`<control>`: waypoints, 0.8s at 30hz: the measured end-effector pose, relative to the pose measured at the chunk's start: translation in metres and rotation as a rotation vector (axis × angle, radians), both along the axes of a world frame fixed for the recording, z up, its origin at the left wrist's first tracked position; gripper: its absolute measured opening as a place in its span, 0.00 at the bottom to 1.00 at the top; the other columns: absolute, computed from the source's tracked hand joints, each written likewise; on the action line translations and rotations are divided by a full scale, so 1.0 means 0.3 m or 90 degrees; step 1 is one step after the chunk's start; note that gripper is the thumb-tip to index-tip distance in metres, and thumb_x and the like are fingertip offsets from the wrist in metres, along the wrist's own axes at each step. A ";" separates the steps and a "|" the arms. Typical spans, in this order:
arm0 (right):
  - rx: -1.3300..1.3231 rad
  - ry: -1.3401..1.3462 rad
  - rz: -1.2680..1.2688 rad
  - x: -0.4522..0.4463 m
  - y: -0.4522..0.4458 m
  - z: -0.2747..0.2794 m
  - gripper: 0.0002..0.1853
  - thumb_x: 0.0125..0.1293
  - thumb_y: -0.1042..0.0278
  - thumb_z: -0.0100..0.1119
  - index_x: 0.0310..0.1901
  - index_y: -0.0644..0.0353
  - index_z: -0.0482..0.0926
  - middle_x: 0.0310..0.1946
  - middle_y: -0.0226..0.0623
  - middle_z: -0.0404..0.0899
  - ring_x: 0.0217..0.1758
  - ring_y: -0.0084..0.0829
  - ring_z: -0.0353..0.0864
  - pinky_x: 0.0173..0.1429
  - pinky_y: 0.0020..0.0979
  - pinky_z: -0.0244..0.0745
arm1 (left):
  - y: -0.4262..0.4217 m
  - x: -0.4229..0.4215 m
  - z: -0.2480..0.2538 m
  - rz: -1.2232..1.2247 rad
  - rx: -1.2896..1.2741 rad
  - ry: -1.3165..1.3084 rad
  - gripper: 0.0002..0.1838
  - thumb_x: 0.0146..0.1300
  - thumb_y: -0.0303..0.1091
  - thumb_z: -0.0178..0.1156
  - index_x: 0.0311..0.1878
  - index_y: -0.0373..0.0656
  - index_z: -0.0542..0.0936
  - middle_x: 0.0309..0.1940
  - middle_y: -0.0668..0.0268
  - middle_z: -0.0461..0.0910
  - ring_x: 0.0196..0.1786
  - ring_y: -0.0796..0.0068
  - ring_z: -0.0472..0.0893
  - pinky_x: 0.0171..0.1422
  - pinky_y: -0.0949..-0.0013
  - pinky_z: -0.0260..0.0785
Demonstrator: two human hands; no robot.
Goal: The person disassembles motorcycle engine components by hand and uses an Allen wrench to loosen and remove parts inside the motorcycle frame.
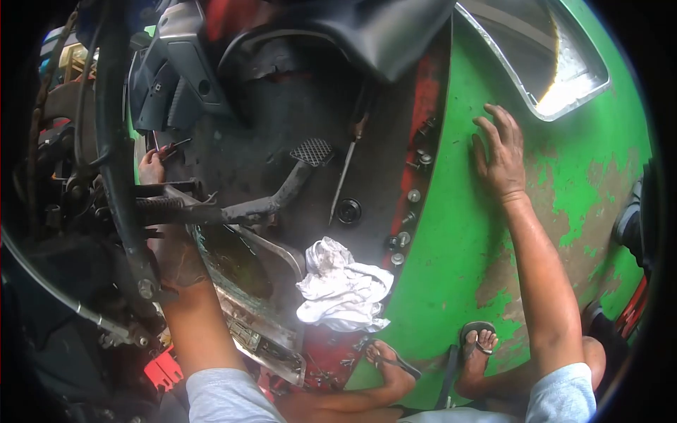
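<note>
My left hand [151, 169] reaches behind the dark frame tube of a motorcycle, partly hidden. Its fingers are closed on a small red-handled tool [168, 150] with a thin dark tip; the exact kind is unclear. My right hand [502, 158] is held over the green floor, fingers apart with nothing in them. Between my arms, a ribbed foot pedal [312, 151] on a bent lever sticks out over a dark mat. A long screwdriver [343, 180] lies on that mat beside a round black cap [348, 211]. Nearer me is a crumpled white rag [342, 285].
Several loose bolts [414, 195] line the red edge of the mat. Grey plastic covers [185, 70] stand at the upper left. A metal-edged pane [543, 53] is at the upper right. A shallow tray [247, 282] with brown liquid sits under my left forearm.
</note>
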State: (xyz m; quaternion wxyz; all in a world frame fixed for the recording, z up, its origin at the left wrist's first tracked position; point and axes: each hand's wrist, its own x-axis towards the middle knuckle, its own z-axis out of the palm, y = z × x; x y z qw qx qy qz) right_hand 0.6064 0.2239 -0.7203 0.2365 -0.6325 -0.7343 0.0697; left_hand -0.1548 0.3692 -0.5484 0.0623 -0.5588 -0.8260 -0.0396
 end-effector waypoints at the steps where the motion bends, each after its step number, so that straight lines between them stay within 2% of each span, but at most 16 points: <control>1: -0.002 -0.004 0.000 0.000 -0.001 0.000 0.23 0.66 0.71 0.64 0.63 0.49 0.74 0.72 0.37 0.67 0.78 0.46 0.64 0.80 0.48 0.61 | 0.000 0.035 -0.001 0.043 0.027 0.026 0.17 0.74 0.40 0.60 0.57 0.43 0.87 0.46 0.54 0.90 0.48 0.59 0.89 0.55 0.62 0.77; 8: -0.007 -0.015 0.001 -0.006 0.001 0.003 0.21 0.68 0.71 0.62 0.62 0.50 0.75 0.71 0.37 0.68 0.78 0.46 0.64 0.81 0.49 0.60 | 0.028 -0.011 0.016 0.030 -0.014 -0.111 0.16 0.73 0.41 0.61 0.55 0.43 0.89 0.44 0.53 0.90 0.48 0.58 0.89 0.55 0.62 0.77; 11: -0.007 -0.022 0.000 -0.005 0.003 0.004 0.21 0.68 0.71 0.62 0.62 0.50 0.76 0.71 0.37 0.69 0.78 0.46 0.65 0.81 0.49 0.60 | 0.027 0.014 0.019 0.041 0.016 -0.100 0.19 0.71 0.47 0.64 0.50 0.41 0.90 0.42 0.53 0.90 0.46 0.57 0.89 0.55 0.61 0.77; 14: -0.007 -0.023 0.001 -0.008 0.004 0.005 0.20 0.68 0.71 0.62 0.62 0.50 0.76 0.71 0.37 0.69 0.77 0.46 0.65 0.81 0.49 0.60 | 0.011 0.102 0.049 0.138 -0.005 0.007 0.24 0.68 0.54 0.65 0.47 0.40 0.91 0.40 0.53 0.90 0.45 0.56 0.89 0.55 0.58 0.76; 17: -0.006 -0.024 0.000 -0.005 0.001 0.001 0.20 0.68 0.71 0.62 0.61 0.50 0.76 0.71 0.37 0.69 0.77 0.46 0.65 0.81 0.48 0.60 | 0.037 -0.073 -0.001 0.179 -0.020 0.065 0.27 0.68 0.58 0.65 0.46 0.40 0.91 0.37 0.54 0.90 0.45 0.56 0.89 0.55 0.57 0.76; 20: -0.008 -0.023 0.000 -0.009 0.002 0.004 0.20 0.68 0.71 0.62 0.61 0.50 0.76 0.71 0.37 0.69 0.77 0.46 0.66 0.80 0.48 0.61 | 0.052 0.053 0.049 0.268 -0.064 -0.015 0.25 0.70 0.57 0.64 0.48 0.41 0.91 0.39 0.53 0.90 0.45 0.55 0.89 0.55 0.58 0.76; 24: -0.004 -0.028 0.001 -0.005 0.007 0.001 0.20 0.68 0.72 0.62 0.61 0.50 0.76 0.70 0.36 0.70 0.77 0.45 0.66 0.80 0.48 0.61 | 0.027 -0.094 -0.035 0.064 0.020 -0.003 0.21 0.71 0.51 0.64 0.49 0.41 0.89 0.40 0.54 0.90 0.45 0.56 0.89 0.53 0.58 0.77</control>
